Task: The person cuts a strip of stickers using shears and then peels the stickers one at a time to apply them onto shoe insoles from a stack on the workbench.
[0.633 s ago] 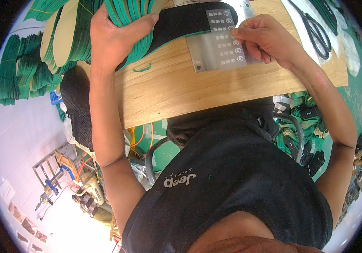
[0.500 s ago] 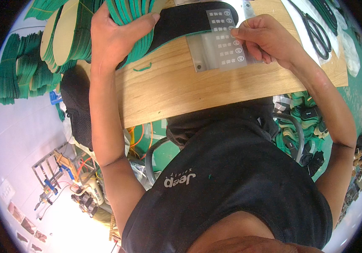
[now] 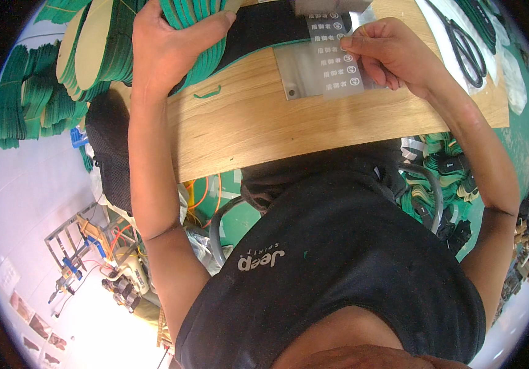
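My left hand [image 3: 169, 52] is wrapped round a stack of green insoles [image 3: 198, 67], the thumb lying across their edges. Beside that stack lies a black insole [image 3: 255, 31] with a green edge, reaching right over a flat metal plate [image 3: 290, 72]. My right hand [image 3: 393, 55] pinches the side of a clear film strip [image 3: 340, 89] printed with rows of small white marks. The strip lies across the plate and the insole's right end. A grey-brown block [image 3: 332, 5] at the top edge covers the strip's far end and part of the insole; whether it touches them I cannot tell.
Black-handled scissors [image 3: 464, 55] rest on white paper at the table's right. More insole stacks [image 3: 101, 46] stand at the left. A green scrap [image 3: 209, 93] lies on the wooden table [image 3: 246, 129]. Piled insoles [image 3: 446, 175] sit below its right edge.
The grey-brown block has come into view at the top, over the black insole's right end and the strip. Both hands keep their grips almost unmoved.
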`<action>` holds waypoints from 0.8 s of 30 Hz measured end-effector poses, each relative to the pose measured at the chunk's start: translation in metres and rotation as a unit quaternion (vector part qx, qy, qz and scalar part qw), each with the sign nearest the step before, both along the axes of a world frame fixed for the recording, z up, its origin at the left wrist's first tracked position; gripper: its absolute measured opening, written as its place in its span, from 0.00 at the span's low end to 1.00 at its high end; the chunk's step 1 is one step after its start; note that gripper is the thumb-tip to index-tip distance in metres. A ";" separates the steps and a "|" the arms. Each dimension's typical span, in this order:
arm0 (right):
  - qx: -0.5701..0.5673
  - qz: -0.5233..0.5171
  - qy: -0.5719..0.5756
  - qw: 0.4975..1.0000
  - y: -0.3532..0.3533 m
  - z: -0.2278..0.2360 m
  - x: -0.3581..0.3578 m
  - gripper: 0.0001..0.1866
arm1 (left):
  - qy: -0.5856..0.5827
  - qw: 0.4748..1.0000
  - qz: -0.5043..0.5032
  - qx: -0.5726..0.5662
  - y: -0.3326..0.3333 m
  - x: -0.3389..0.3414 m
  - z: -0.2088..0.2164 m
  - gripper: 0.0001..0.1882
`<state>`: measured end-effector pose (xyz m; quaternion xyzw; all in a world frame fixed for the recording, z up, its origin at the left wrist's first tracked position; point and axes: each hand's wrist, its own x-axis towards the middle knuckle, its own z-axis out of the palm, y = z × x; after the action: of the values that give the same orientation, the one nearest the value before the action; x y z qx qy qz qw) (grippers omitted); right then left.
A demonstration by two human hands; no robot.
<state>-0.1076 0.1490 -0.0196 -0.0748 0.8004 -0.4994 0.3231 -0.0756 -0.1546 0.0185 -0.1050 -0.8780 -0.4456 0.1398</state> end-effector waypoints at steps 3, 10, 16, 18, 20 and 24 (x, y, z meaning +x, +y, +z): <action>-0.011 -0.006 -0.015 1.000 0.000 0.002 0.001 0.18 | -0.004 1.000 -0.009 0.001 -0.003 -0.003 -0.008 0.26; -0.016 -0.001 -0.011 1.000 -0.003 0.007 0.003 0.17 | -0.026 0.998 0.009 -0.055 -0.014 -0.006 -0.021 0.17; -0.011 -0.013 0.010 1.000 -0.002 0.007 0.008 0.16 | -0.109 0.979 -0.049 -0.165 0.039 -0.006 0.007 0.53; -0.027 -0.006 0.007 1.000 0.000 0.005 0.008 0.16 | -0.094 0.971 -0.045 -0.215 0.043 -0.003 0.009 0.53; -0.026 -0.012 0.006 1.000 -0.001 0.006 0.010 0.17 | -0.098 0.966 -0.041 -0.235 0.048 0.000 0.015 0.54; -0.017 -0.018 0.016 1.000 -0.002 0.008 0.012 0.18 | -0.086 0.963 -0.043 -0.251 0.038 -0.007 0.002 0.52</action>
<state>-0.0951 0.1466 -0.0119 -0.0739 0.7979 -0.5178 0.2995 -0.0822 -0.1163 0.0205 -0.1354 -0.9652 -0.2234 0.0138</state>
